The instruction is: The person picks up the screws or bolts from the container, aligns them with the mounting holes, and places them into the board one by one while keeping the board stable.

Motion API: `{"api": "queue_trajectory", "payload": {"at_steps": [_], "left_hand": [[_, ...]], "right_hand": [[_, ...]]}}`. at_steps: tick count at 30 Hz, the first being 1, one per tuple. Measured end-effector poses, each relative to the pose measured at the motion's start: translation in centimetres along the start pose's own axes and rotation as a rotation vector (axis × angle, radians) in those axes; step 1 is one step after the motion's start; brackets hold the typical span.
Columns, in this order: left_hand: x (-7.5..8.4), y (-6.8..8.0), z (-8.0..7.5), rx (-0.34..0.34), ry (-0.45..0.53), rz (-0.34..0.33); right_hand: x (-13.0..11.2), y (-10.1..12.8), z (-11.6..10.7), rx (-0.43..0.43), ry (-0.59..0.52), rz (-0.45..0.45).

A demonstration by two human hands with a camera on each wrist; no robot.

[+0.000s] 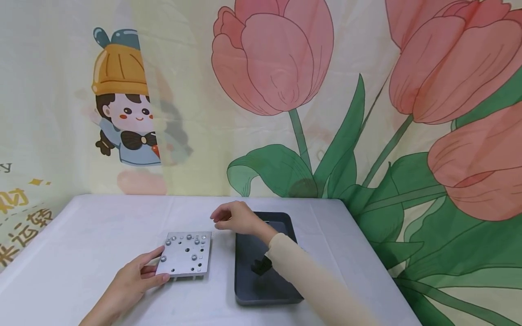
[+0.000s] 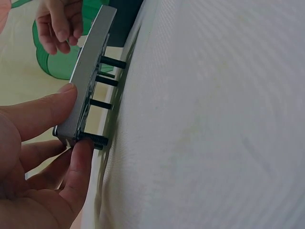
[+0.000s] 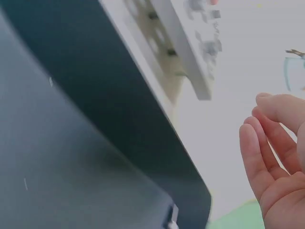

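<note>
- Plate [image 1: 186, 254], grey metal w/ holes & screws: sits on tabletop [image 1: 81, 244] at near-left, lifted off the cloth on black screw shanks [image 2: 106, 81] that poke out underneath.
- L hand [image 1: 134, 278]: thumb on top face, other fingers [image 2: 81, 167] curled under the near-left corner, pinching plate edge. Judgement: keep that pinch firm & plate level so the shanks don't rock.
- Dark tray [image 1: 261, 290]: just right of plate, apart by a thin strip of cloth; small black item [image 1: 261, 265] inside, partly hidden by sleeve, can't tell what.
- R hand [image 1: 236, 218]: hovers past plate's far-right corner, over tray's far-left rim. Fingers [image 3: 267, 152] loosely curled, nothing seen between them in wrist view.
- Judgement: for next reach, bring R fingertips straight down on one screw head [image 1: 197, 241]; heads sit close together, so approach from above, not sideways.
- Far: printed backdrop, tulips [image 1: 277, 59] & cartoon figure [image 1: 126, 104].
</note>
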State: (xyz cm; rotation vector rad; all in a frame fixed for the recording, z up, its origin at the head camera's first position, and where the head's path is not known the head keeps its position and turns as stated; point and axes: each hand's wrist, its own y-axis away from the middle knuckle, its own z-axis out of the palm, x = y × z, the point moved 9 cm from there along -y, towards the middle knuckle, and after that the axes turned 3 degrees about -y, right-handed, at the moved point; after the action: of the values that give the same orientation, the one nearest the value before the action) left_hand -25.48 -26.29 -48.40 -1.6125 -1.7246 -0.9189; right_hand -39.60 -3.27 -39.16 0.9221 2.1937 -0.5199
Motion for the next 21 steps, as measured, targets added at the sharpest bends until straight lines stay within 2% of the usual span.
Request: {"api": "queue_trajectory", "payload": {"at_steps": [5, 11, 16, 21], "left_hand": [[0.1, 0.0, 0.0, 0.002, -0.006, 0.006], [0.0, 0.0, 0.0, 0.001, -0.001, 0.004], [0.0, -0.2, 0.1, -0.004, 0.011, -0.002], [-0.1, -0.1, 0.1, -0.006, 0.005, -0.012]], "right_hand": [[1.1, 1.5, -3.9, 0.052, 0.031, 0.015], [3.8, 3.5, -7.3, 0.112, 0.067, 0.067], [6.6, 4.9, -8.5, 0.153, 0.115, 0.115], [8.9, 5.3, -8.2, 0.134, 0.170, 0.156]]}}
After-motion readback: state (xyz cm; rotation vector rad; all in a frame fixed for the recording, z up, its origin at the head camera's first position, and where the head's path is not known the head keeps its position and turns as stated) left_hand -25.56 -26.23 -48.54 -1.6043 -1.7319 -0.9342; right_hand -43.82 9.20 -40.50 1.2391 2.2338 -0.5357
